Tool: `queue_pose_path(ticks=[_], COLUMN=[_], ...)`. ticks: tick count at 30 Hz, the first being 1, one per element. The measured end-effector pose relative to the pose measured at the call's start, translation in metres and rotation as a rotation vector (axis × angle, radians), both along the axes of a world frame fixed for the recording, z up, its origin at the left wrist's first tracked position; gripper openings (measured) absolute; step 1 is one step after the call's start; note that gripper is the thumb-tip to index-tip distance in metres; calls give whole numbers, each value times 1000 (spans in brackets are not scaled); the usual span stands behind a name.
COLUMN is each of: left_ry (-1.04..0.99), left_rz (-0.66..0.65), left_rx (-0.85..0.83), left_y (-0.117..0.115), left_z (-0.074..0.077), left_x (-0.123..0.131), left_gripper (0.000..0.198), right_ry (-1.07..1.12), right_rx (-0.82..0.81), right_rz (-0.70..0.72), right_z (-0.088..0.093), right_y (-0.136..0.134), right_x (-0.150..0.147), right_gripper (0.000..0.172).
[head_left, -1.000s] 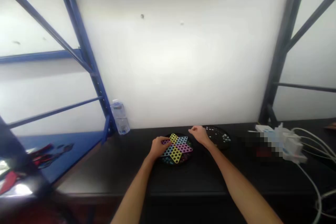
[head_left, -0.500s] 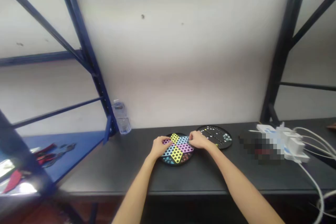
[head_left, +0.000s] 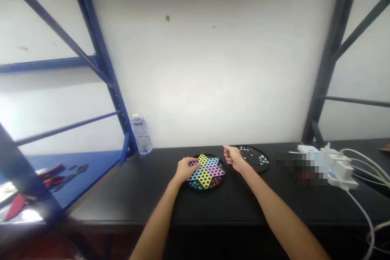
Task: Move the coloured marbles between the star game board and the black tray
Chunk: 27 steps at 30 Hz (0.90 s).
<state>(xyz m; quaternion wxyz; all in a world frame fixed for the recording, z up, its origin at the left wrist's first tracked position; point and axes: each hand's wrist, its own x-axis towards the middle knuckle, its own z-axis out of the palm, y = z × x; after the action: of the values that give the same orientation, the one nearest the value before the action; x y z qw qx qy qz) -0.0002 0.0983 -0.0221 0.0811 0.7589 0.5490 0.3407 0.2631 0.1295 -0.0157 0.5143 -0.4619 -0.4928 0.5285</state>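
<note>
A star-shaped board [head_left: 205, 176] with yellow, blue and pink points full of holes lies on a round black tray [head_left: 217, 185]. Small blue and reddish pieces show in the tray around the star. My left hand [head_left: 185, 170] rests on the star's left side, its thumb and fingers apart over the pink point. My right hand [head_left: 234, 158] is raised right of the star, fingers curled together; what they hold, if anything, is too small to make out. Behind it lies a second round black board [head_left: 258, 166] with small pale pieces.
A clear plastic bottle [head_left: 141, 135] stands by the blue rack post at the back left. On the right are a white power strip [head_left: 341, 170] with cables and a blurred patch. Tools lie on a blue shelf [head_left: 100, 166] at the left.
My right hand has lifted off the star's right edge and moved slightly up and right, its fingers now curled. My left hand has stayed in place.
</note>
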Motion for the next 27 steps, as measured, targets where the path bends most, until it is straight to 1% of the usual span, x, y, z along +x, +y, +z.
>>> queue_pose_path(ticks=[1,2,3,4,6,8,9,12,14,16,18,20,22,24,26,27], left_ry=[1,4,4,3,3,1,0,-2,1,6,6,2,-2,-1,2,2], left_rz=[2,2,2,4,4,-5,-10,-9,3,3,-7,-14,-12,-7,-5,-4], left_rx=[4,5,7,9,15,16,17,15,13,11,19,20,19,16,12,12], left_y=[0,1,1,2,2,2,2,2,2,3,3,3,4,4,4,4], left_z=[-1,-1,-2,-2,-3,-3,-3,-3,-3,-3,-3,-3,-4,-4,-4,-4], left_x=[0,-1,-1,-1,-2,-2,-2,-2,-2,-2,-2,-2,-2,-2,-2,-2], left_gripper=[32,32,32,33,33,33,32,32,33,33,33,32,31,31,32,32], right_ry=[-144,-306,-468,-615,-835,-971,-1016,-1088,-1097,-1047,-892,-608,-270,-8,85,59], right_rx=[77,167,255,328,403,412,407,377,361,360,342,251,96,-27,-64,-45], right_rz=[-77,-124,-139,-121,-52,16,48,105,90,38,-14,-18,49,104,60,18], right_z=[-2,-3,-4,-5,-6,-8,-9,-13,-15,-15,-13,-11,-8,-7,-7,-7], right_y=[0,-1,-1,-2,-4,-4,-4,-4,-4,-4,-2,0,2,4,4,4], right_x=[-1,-1,-1,0,2,4,4,2,1,0,1,2,4,5,4,4], right_gripper=[37,37,36,33,22,13,12,17,18,15,10,9,15,21,28,31])
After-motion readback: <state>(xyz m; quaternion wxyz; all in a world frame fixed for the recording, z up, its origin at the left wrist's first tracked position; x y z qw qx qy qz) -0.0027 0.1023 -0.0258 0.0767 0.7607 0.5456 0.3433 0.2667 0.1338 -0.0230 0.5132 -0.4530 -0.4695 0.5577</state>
